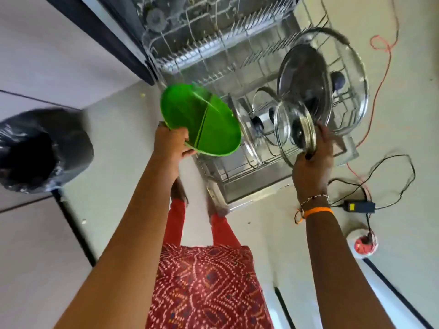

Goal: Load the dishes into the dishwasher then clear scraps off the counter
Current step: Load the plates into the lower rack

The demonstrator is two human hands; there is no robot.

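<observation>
Pinching the near rim of a green divided plate (202, 119), the left hand (172, 144) has its fingers curled round the edge, with the plate tilted on its side just beside the pulled-out lower rack (240, 167) of the dishwasher. Raised ridges split the plate's bright, shiny face into compartments. The right hand (313, 162) grips a small glass lid (294, 129) by its rim, fingers wrapped over the metal band, above the rack's right side. Behind it stand larger glass lids (306, 74), upright among the wires. Further left, on the pale floor, sits a bin lined with a black bag (40, 150); cables (380, 181) trail at the right.
</observation>
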